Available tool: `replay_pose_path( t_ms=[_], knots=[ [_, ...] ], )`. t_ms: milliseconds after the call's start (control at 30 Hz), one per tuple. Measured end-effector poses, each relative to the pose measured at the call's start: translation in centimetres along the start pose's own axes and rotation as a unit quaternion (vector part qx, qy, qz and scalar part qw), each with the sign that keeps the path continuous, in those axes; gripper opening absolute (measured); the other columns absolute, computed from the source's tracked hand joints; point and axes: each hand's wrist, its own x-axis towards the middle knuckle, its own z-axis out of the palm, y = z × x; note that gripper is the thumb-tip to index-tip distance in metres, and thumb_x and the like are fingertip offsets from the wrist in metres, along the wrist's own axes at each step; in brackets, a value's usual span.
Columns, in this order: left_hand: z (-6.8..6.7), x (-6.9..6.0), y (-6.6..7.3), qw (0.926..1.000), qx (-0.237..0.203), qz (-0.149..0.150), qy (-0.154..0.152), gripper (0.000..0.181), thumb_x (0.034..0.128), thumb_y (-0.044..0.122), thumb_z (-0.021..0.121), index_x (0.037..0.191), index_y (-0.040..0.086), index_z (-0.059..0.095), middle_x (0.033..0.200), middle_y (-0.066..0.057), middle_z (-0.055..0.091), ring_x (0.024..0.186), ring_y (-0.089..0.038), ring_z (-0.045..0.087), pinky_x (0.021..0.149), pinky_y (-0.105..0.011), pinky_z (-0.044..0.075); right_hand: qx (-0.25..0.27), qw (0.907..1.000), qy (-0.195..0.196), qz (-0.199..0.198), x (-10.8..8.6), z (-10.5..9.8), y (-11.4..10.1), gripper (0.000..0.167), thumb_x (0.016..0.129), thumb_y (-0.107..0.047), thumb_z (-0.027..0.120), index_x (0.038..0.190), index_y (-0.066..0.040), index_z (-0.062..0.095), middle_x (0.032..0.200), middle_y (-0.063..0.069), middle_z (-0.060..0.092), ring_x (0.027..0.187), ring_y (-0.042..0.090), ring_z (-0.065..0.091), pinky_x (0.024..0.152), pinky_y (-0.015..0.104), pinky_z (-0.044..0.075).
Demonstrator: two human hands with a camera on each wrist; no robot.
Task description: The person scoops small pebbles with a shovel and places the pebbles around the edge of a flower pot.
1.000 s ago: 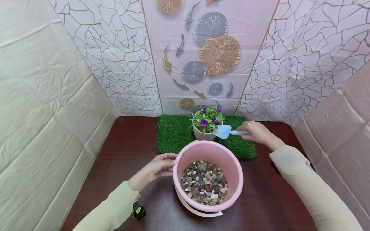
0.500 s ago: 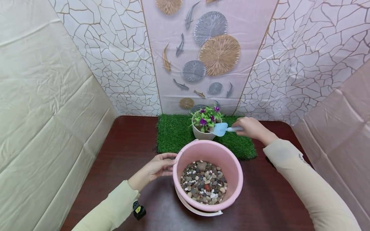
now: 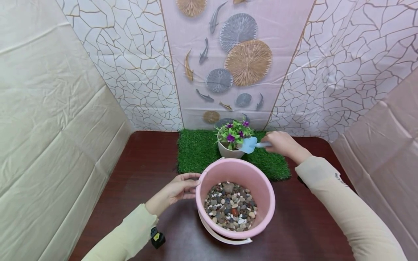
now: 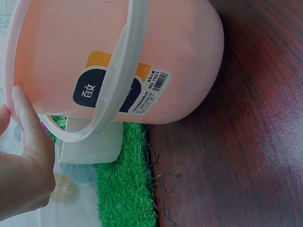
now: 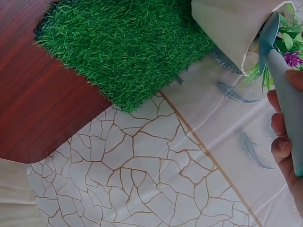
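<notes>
A pink bucket [image 3: 267, 195] with pebbles [image 3: 230, 206] in its bottom stands on the table. The left hand [image 3: 177, 188] touches its left rim, the thumb at the rim and the fingers fairly straight against the side. Behind the bucket is a white pot [image 3: 230, 153] holding a plant with purple flowers [image 3: 230, 138]. The right hand [image 3: 282, 144] grips the handle of a small blue trowel [image 3: 249, 145], whose blade tip is at the pot's right rim. In the right wrist view the trowel blade [image 5: 269, 38] reaches inside the pot's rim.
A green grass mat [image 3: 196, 152] lies under the pot at the back of the dark red table [image 3: 140, 174]. Patterned cloth [image 3: 143, 65] hangs behind, and plain cloth hangs at both sides. The bucket's white handle [image 3: 225, 240] hangs down at the front.
The right hand and trowel have moved left and slightly away, bringing the blade closer against the pot. The left hand and bucket have stayed put.
</notes>
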Motion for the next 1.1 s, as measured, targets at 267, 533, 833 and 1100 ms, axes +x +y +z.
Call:
replay_pose_path(
  t_ms=[267, 533, 833, 1100],
  knots=[
    [0.1, 0.1, 0.0, 1.0, 0.001, 0.0, 0.001, 0.037, 0.0901, 0.005, 0.056, 0.127, 0.003, 0.051, 0.074, 0.004, 0.068, 0.064, -0.006, 0.065, 0.063, -0.021, 0.059, -0.022, 0.9997, 0.011, -0.009, -0.3, -0.3, -0.1, 0.012, 0.072, -0.001, 0.068, 0.08, -0.01, 0.071, 0.067, 0.003, 0.056, 0.055, 0.015, 0.045, 0.046, 0.031, 0.04],
    [0.1, 0.1, 0.0, 1.0, 0.001, 0.0, 0.0, 0.037, 0.09, 0.005, 0.057, 0.127, 0.003, 0.052, 0.074, 0.004, 0.068, 0.064, -0.006, 0.065, 0.064, -0.022, 0.059, -0.073, 0.9963, 0.034, -0.031, -0.6, -0.6, -0.1, 0.012, 0.07, 0.0, 0.069, 0.079, -0.008, 0.071, 0.068, 0.004, 0.055, 0.058, 0.02, 0.052, 0.046, 0.034, 0.045],
    [0.0, 0.0, 0.0, 1.0, -0.003, 0.0, 0.001, 0.036, 0.0902, 0.006, 0.057, 0.126, 0.003, 0.052, 0.074, 0.004, 0.068, 0.065, -0.006, 0.065, 0.064, -0.022, 0.059, -0.088, 0.9944, 0.048, -0.035, -1.6, -1.3, -0.1, 0.011, 0.071, 0.0, 0.07, 0.081, -0.006, 0.072, 0.068, 0.006, 0.054, 0.06, 0.022, 0.052, 0.046, 0.034, 0.044],
    [0.0, 0.0, 0.0, 1.0, 0.001, 0.001, 0.004, 0.038, 0.0897, 0.006, 0.057, 0.127, 0.003, 0.052, 0.074, 0.004, 0.068, 0.064, -0.006, 0.066, 0.063, -0.022, 0.059, -0.065, 0.9957, 0.061, -0.027, -3.1, -1.5, 0.3, 0.013, 0.071, 0.0, 0.071, 0.081, -0.008, 0.072, 0.069, 0.003, 0.052, 0.06, 0.019, 0.05, 0.045, 0.033, 0.043]
  ],
)
